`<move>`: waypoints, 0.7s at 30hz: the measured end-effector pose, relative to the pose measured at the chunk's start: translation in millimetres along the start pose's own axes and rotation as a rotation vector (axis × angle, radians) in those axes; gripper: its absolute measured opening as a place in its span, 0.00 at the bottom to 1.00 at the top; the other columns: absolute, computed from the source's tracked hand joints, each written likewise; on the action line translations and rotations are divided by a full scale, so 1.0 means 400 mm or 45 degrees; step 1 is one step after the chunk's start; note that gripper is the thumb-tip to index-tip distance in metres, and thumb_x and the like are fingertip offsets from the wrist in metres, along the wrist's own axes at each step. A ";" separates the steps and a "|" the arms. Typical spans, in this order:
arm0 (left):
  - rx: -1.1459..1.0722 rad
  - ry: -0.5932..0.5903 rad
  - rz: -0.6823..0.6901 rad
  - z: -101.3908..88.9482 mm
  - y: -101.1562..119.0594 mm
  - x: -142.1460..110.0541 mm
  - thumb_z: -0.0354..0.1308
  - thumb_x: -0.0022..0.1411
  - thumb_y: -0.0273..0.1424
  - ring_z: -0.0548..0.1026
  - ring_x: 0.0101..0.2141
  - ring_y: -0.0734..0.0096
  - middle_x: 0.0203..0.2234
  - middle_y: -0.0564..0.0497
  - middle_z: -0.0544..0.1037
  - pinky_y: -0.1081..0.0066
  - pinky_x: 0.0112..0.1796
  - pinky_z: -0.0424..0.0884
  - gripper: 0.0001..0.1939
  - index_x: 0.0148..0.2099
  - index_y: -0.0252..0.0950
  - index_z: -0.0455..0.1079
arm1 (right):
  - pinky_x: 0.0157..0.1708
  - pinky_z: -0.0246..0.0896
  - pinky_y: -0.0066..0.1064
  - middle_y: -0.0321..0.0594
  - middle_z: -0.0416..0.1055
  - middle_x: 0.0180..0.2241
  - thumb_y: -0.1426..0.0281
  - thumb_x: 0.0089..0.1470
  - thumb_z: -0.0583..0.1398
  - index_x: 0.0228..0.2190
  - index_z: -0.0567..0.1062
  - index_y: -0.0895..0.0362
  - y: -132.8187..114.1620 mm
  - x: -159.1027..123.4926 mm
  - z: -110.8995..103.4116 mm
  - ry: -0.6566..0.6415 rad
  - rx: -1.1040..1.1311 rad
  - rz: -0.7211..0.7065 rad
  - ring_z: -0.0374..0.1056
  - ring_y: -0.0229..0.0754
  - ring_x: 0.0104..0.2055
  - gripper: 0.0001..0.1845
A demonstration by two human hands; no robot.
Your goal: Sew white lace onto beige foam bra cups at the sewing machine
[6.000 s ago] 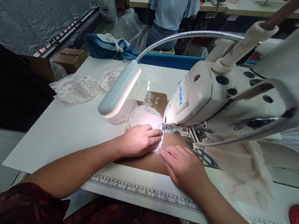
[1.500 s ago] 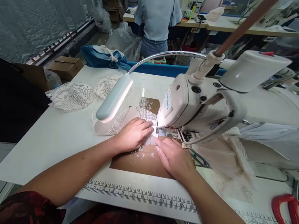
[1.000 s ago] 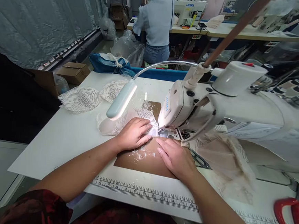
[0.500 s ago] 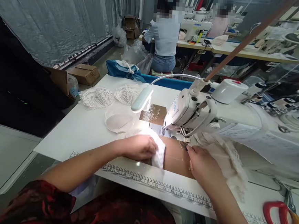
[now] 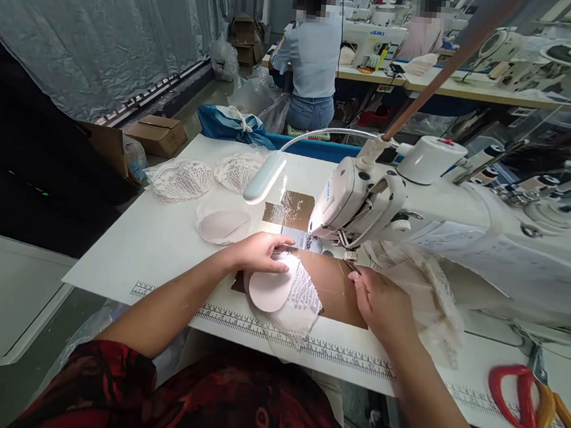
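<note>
Head view: lace-edged cup piece (image 5: 272, 285) under left hand (image 5: 258, 255), at the front of the sewing machine (image 5: 346, 202).
Left fingers slightly parted, thumb on the cup piece, which lies partly over brown sheet (image 5: 336, 287) and the printed ruler scale (image 5: 276, 335) of the bench (image 5: 164, 244). Right hand (image 5: 374, 303): thumb and index finger pinch a thin dark tool (image 5: 352, 267), near the presser area. Second padded cup (image 5: 224, 225) beside the left forearm; two lace cups (image 5: 182, 179) behind it; red-handled scissors (image 5: 515, 397) at right.
</note>
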State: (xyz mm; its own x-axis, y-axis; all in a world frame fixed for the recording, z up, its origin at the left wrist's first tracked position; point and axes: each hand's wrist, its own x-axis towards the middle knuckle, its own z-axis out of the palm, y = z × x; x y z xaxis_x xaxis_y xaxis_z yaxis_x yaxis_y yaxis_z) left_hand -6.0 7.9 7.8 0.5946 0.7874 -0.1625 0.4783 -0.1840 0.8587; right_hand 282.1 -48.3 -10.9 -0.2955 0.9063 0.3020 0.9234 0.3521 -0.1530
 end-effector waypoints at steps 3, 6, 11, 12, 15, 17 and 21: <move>-0.140 -0.076 0.016 0.008 -0.005 -0.001 0.63 0.53 0.32 0.73 0.46 0.61 0.48 0.43 0.74 0.67 0.42 0.70 0.25 0.54 0.33 0.68 | 0.29 0.63 0.30 0.42 0.78 0.33 0.69 0.61 0.48 0.47 0.71 0.57 -0.018 0.000 -0.026 -0.079 0.204 0.022 0.73 0.43 0.32 0.17; -0.337 -0.204 0.017 0.010 -0.004 -0.008 0.61 0.55 0.35 0.73 0.35 0.68 0.36 0.48 0.76 0.73 0.32 0.68 0.16 0.45 0.32 0.71 | 0.37 0.65 0.32 0.43 0.77 0.42 0.65 0.62 0.49 0.48 0.70 0.55 -0.044 0.015 -0.050 -0.197 0.462 0.047 0.73 0.43 0.41 0.17; -0.505 -0.190 -0.042 0.020 0.002 -0.014 0.62 0.55 0.41 0.68 0.27 0.75 0.27 0.52 0.71 0.77 0.26 0.62 0.16 0.37 0.31 0.71 | 0.35 0.66 0.33 0.41 0.76 0.36 0.57 0.57 0.54 0.45 0.73 0.54 -0.096 0.062 -0.051 -0.387 0.723 0.172 0.72 0.44 0.37 0.19; -0.527 -0.189 -0.044 0.024 0.003 -0.013 0.62 0.55 0.42 0.68 0.27 0.75 0.27 0.53 0.70 0.77 0.26 0.61 0.17 0.37 0.31 0.71 | 0.33 0.65 0.32 0.40 0.76 0.34 0.57 0.56 0.56 0.44 0.73 0.55 -0.109 0.073 -0.047 -0.410 0.774 0.179 0.72 0.43 0.35 0.19; -0.569 -0.166 -0.031 0.037 0.004 -0.011 0.63 0.55 0.42 0.66 0.27 0.76 0.26 0.53 0.69 0.77 0.26 0.60 0.17 0.36 0.31 0.72 | 0.29 0.62 0.30 0.38 0.74 0.30 0.59 0.53 0.59 0.37 0.75 0.56 -0.146 0.102 -0.034 -0.427 0.850 0.131 0.68 0.41 0.31 0.15; -0.583 -0.129 -0.024 0.043 0.002 -0.010 0.64 0.54 0.41 0.66 0.27 0.77 0.25 0.53 0.69 0.77 0.26 0.60 0.17 0.34 0.31 0.72 | 0.27 0.59 0.28 0.36 0.71 0.26 0.60 0.55 0.57 0.29 0.74 0.56 -0.162 0.112 -0.025 -0.405 0.843 0.091 0.66 0.39 0.28 0.12; -0.619 -0.084 -0.042 0.045 0.000 -0.008 0.65 0.53 0.40 0.67 0.27 0.76 0.25 0.53 0.72 0.77 0.27 0.61 0.15 0.35 0.31 0.73 | 0.27 0.56 0.28 0.35 0.67 0.24 0.59 0.59 0.52 0.26 0.70 0.55 -0.159 0.105 -0.002 -0.336 0.963 0.092 0.62 0.38 0.27 0.17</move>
State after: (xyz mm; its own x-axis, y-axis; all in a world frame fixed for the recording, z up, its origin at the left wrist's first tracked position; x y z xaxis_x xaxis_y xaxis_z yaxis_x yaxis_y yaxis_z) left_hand 3.7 -5.3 -0.3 0.6315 0.7463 -0.2103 0.1499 0.1486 0.9775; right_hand 210.9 -32.9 12.2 -0.3767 0.9251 0.0486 0.5545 0.2672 -0.7881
